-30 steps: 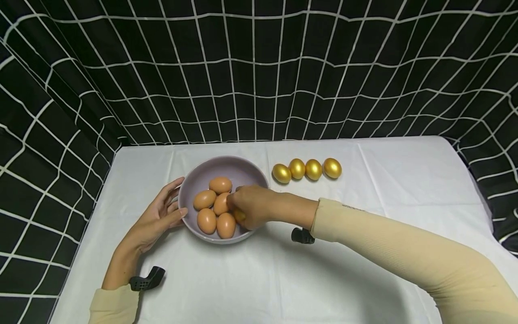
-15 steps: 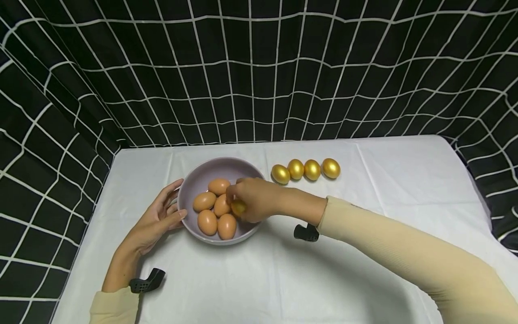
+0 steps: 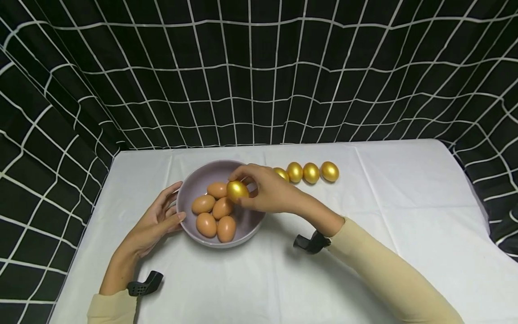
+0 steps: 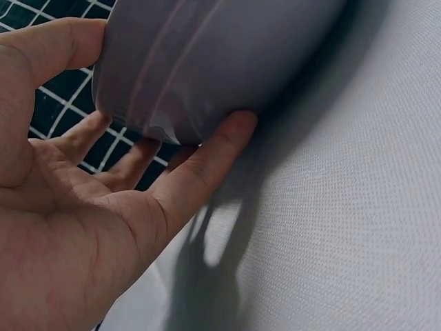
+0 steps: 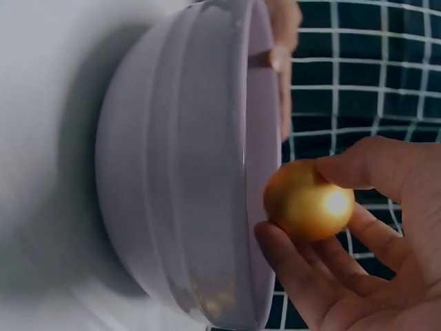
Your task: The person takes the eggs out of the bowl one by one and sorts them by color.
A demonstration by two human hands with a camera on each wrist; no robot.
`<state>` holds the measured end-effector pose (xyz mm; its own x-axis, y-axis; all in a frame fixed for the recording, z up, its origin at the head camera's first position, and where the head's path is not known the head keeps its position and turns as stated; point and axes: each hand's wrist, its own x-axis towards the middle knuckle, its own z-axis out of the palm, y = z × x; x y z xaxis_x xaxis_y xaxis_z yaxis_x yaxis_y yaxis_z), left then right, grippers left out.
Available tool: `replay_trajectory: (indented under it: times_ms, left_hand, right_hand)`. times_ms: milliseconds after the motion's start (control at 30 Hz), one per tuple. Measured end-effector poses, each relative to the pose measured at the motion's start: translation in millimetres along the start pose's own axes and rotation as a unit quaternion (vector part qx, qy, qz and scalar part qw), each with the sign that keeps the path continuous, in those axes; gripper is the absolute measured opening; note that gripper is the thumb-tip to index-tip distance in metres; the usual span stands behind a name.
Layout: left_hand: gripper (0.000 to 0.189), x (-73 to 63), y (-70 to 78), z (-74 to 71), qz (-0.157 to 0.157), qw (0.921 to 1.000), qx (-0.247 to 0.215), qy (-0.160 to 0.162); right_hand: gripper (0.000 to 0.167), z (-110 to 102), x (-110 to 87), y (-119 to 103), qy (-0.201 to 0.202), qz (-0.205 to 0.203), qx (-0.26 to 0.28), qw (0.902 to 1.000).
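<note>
The right hand (image 3: 272, 188) pinched a gold egg (image 3: 237, 191) between thumb and fingers, over the bowl (image 3: 220, 170). Five brown eggs (image 3: 222, 208) lay inside, lower and left of it; four more gold eggs (image 3: 311, 173) sat beyond it. The left hand (image 3: 155, 225) cupped the bowl's wall.

You have five brown eggs (image 3: 222, 208) in one bowl (image 3: 192, 180), four golden eggs (image 3: 311, 173) on one desk (image 3: 226, 283) and one golden egg (image 3: 237, 191) in your right grip (image 3: 269, 189), ten visible eggs total. You also have one left grip (image 3: 155, 225), two black wrist units (image 3: 313, 243) and two beige sleeves (image 3: 376, 261).
</note>
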<state>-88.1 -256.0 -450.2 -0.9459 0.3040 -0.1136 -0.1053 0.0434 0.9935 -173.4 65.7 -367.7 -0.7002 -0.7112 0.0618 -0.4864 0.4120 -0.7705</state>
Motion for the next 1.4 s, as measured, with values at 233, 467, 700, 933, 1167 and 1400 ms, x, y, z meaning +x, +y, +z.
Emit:
replay_trajectory:
  times_ms: [233,467,700,933,1167,1400]
  left_hand:
    - [0.080,-4.1,0.1,-2.2,-0.005,1.0000,0.001,0.006]
    - [0.081,-5.5,-1.8,-1.8,-0.008,0.9999,0.005,0.006]
    - [0.081,-2.3,-2.8,-2.1,-0.013,0.9999,0.000,0.009]
    - [0.080,-2.4,-2.1,-0.3,-0.011,0.9999,0.001,0.010]
    - [0.080,-0.6,-0.1,-0.9,-0.014,0.9998,0.002,0.011]
    - [0.081,0.7,-1.5,-0.3,-0.007,0.9999,-0.009,0.006]
  right_hand:
    - [0.047,1,-6.3,6,0.076,0.009,0.053,0.9957]
    - [0.046,-2,-17.8,14,0.123,0.036,0.151,0.9803]
    - [0.046,-6,-32.4,26,0.148,0.076,0.196,0.9665]
    - [0.049,-13,-39.4,37,0.178,0.077,0.212,0.9578]
    - [0.047,-28,-47.4,44,0.204,0.081,0.211,0.9526]
    - [0.046,-46,-56.9,61,0.224,0.102,0.183,0.9518]
